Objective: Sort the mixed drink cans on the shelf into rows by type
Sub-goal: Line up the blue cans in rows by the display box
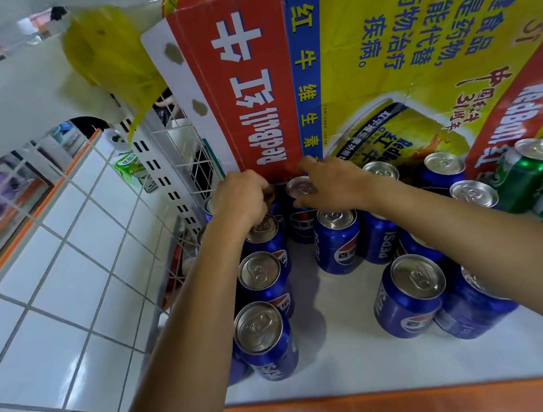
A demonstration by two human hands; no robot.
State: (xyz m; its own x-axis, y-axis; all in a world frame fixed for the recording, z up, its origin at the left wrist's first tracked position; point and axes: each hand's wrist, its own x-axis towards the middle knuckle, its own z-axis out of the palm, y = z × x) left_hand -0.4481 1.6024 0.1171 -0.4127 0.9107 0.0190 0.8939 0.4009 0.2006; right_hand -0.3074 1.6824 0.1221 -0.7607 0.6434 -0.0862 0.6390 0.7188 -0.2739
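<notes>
White shelf [346, 362] with an orange front edge; tiled floor at 9 o'clock. A cardboard carton [381, 53] fills the back at 12. Blue cans [409, 294] stand in partial rows at centre, and green cans [535, 178] cluster at 3. The left hand [241, 199] curls over a corner can [270, 192]. The right hand [329, 182] pinches the back-row can [298, 186] beside it. Judged step: closing up the blue rows. Next move calls for seating both cans upright, flush to the carton.

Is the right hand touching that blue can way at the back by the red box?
Touching. In the head view the right hand grips the back blue can: its fingers lie over the silver top and its thumb is against the side.
</notes>
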